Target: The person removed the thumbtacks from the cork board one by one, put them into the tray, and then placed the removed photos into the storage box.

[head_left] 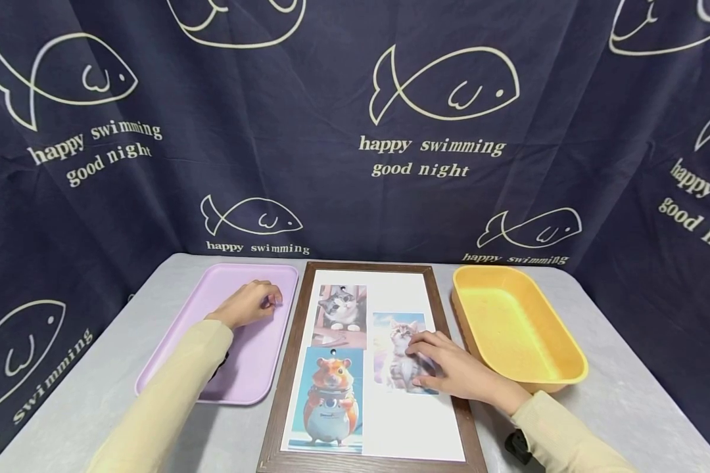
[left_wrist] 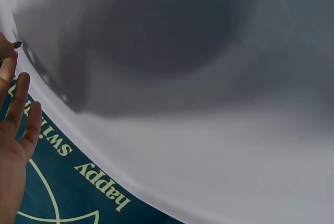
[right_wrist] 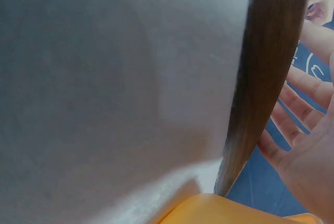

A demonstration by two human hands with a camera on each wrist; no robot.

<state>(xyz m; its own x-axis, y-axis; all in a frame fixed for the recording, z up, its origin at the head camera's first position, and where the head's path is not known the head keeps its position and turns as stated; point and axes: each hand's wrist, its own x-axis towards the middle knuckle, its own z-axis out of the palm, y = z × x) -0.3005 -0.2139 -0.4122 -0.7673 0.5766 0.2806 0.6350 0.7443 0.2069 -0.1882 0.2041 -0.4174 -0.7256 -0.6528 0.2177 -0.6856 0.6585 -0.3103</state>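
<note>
Over the purple tray (head_left: 242, 368), my left hand (head_left: 248, 303) has its thumb and index finger brought together. In the left wrist view they pinch a small black piece (left_wrist: 18, 44), too small to make out its kind; the other fingers stretch out. My right hand (head_left: 452, 364) rests spread on a kitten picture (head_left: 398, 345), its fingertips on the kitten's body. That picture lies on a white board in a brown wooden frame (head_left: 292, 341). Left of it are a grey-and-white cat picture (head_left: 341, 315) and a hamster picture (head_left: 333, 401), each with a small black dot-like piece near its top.
To the right of the frame stands a deep yellow bin (head_left: 509, 322). Everything sits on a grey-covered table (head_left: 621, 407). Behind and at both sides hangs a dark blue curtain (head_left: 331, 131) with fish outlines and lettering.
</note>
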